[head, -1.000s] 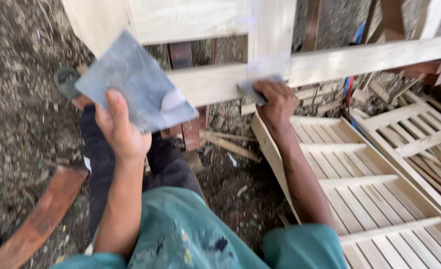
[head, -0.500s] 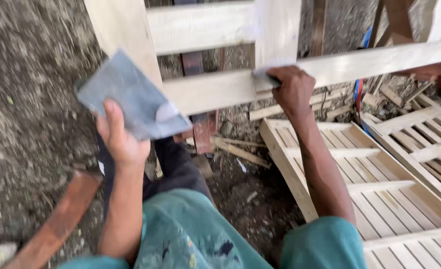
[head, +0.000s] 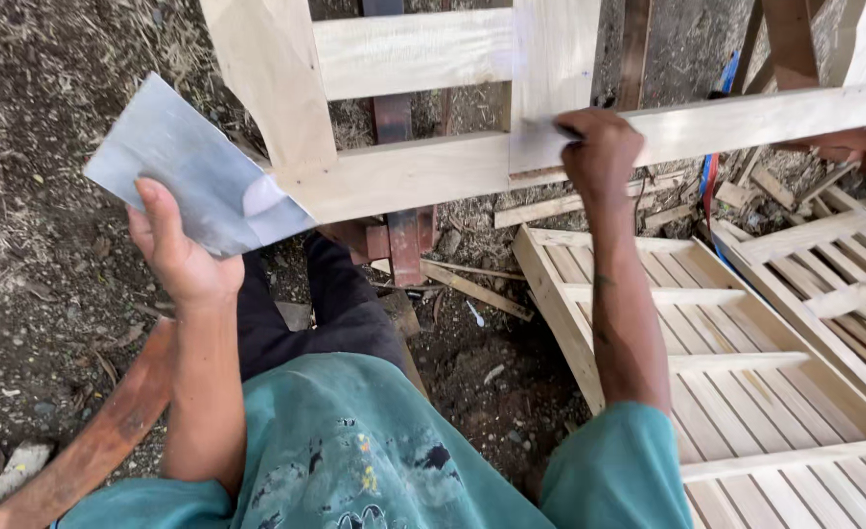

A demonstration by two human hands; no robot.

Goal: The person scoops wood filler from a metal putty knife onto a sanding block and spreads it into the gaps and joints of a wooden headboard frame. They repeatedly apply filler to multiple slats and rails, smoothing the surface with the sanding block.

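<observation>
While I look down through the head camera, my left hand (head: 183,260) holds a grey sheet of sandpaper (head: 193,174) up at the left, thumb laid across its lower edge and fingers closed behind it; the sheet tilts, its right corner overlapping the pale wooden frame (head: 423,171). My right hand (head: 601,152) is curled into a loose fist and pressed against the frame where the horizontal rail meets an upright board. I cannot tell whether anything is pinched under its fingers.

Frame: unfinished light wood, one slanted leg at the left, an upper crosspiece, and a long rail running right out of view. It stands just beyond my knees.

Ground: dark soil strewn with wood scraps (head: 472,284). A reddish-brown curved plank (head: 100,441) lies at the lower left.

Right side: a slatted wooden panel (head: 746,392) lies flat beneath my right forearm, with a second slatted piece (head: 834,264) beside it.

Foreground: my teal, paint-flecked shirt (head: 354,460) and dark trousers (head: 325,313).
</observation>
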